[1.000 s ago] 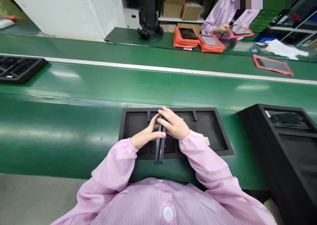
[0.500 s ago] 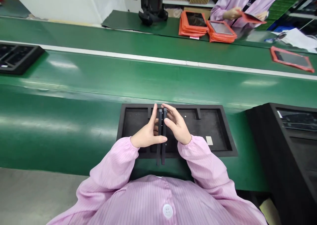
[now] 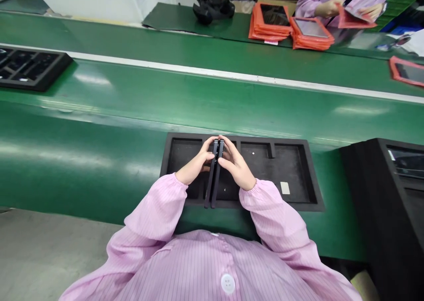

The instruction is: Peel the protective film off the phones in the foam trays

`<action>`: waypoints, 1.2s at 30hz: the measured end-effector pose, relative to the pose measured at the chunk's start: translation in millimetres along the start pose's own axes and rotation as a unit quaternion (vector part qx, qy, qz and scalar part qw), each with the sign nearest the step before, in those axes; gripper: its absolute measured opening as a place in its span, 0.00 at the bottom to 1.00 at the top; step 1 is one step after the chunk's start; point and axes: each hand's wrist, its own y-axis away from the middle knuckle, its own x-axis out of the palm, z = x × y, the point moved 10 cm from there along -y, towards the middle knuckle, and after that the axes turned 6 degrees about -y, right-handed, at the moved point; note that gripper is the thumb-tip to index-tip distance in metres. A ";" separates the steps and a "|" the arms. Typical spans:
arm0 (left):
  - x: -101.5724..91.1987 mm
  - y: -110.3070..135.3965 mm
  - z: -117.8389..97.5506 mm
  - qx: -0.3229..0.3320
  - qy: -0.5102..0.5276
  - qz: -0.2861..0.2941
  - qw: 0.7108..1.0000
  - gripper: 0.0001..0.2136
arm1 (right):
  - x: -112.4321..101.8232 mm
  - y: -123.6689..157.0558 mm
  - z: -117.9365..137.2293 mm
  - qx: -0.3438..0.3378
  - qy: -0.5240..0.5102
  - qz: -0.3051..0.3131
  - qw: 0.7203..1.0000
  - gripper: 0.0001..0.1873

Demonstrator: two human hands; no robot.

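Two thin black flat devices stand on edge, side by side, with a narrow gap between them. My left hand (image 3: 194, 164) pinches the left flat device (image 3: 211, 174) near its far end, thumb on top. Against the right flat device (image 3: 217, 174) my right hand (image 3: 239, 167) is closed, fingers curved round its far end and thumb at its side. Their broad faces are hidden from this angle. Below both hands lies a black compartmented tray (image 3: 313, 184); the near ends of the devices reach over its front rim.
On the right stands a tall black tray stack (image 3: 367, 195). Another black tray (image 3: 49, 71) with dark items lies at the left. Beyond the white strip are piles of orange-edged devices (image 3: 270, 23), and a co-worker's hands (image 3: 331, 8) hold an orange piece.
My left hand has gone from spread thumb and finger to a pinch on the left device. The devices' near ends have swung slightly left. The whole view has shifted a little.
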 end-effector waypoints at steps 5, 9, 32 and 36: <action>1.5 5.0 -3.7 0.011 -0.007 0.039 0.999 0.41 | 5.1 1.4 -0.9 0.020 -0.023 0.039 0.999 0.41; 4.5 6.3 -12.4 0.057 -0.030 0.069 0.996 0.45 | 6.6 1.9 2.5 0.010 -0.039 0.048 0.998 0.40; 6.7 6.3 -11.9 0.077 -0.037 0.081 0.993 0.45 | 9.8 4.6 7.0 -0.003 -0.023 0.057 0.998 0.42; 6.8 6.5 -10.7 0.073 -0.040 0.089 0.993 0.47 | 9.6 4.8 10.7 -0.015 -0.027 0.053 0.998 0.42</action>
